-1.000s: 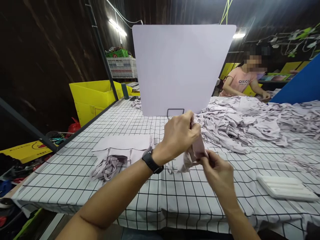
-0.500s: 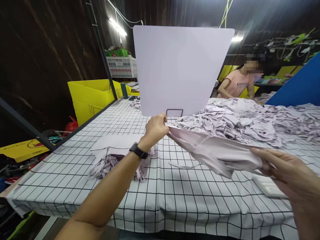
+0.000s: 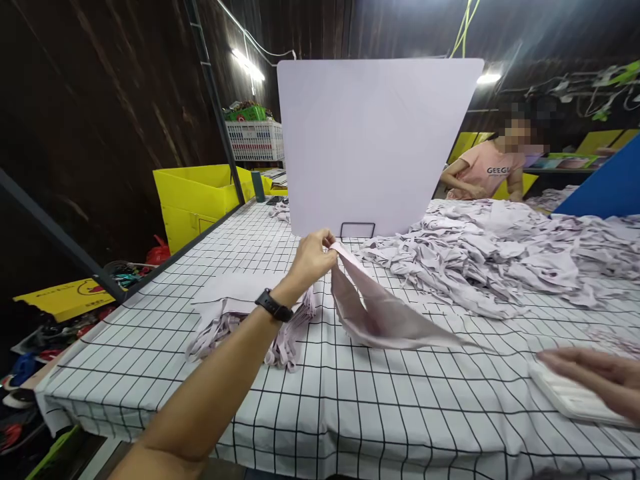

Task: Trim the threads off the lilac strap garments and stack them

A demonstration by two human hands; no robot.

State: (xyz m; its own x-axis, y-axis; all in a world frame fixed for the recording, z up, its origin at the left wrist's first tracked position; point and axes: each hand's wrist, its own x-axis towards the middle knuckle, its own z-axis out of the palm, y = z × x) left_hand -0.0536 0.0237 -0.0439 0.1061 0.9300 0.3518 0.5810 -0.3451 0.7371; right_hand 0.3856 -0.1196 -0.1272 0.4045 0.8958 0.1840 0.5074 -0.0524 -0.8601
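My left hand [image 3: 314, 259] wears a black wristband and pinches one corner of a pale pinkish fabric piece [image 3: 383, 320] above the table. The rest of that piece droops to the right, tapering to a thin end near the grid tablecloth. Apart from the fabric, my right hand [image 3: 597, 377] is at the right edge, slightly blurred, its fingers stretched out over a flat white tray-like object [image 3: 555, 395]. I cannot tell whether it touches this. Beside my left forearm lies a stack of similar fabric pieces [image 3: 230, 287], with strips hanging from its near side.
A large white board [image 3: 380, 147] stands upright on the grid-covered table [image 3: 375, 407]. Behind and right spreads a loose fabric heap [image 3: 500, 250]. A person [image 3: 487, 167] works beyond it, near a blue panel [image 3: 605, 187]. Yellow bins [image 3: 193, 200] stand at left.
My right hand has let go of the fabric and moved right and down. The freed end has dropped and swung inward, while my left hand keeps its pinch. The view has shifted slightly.
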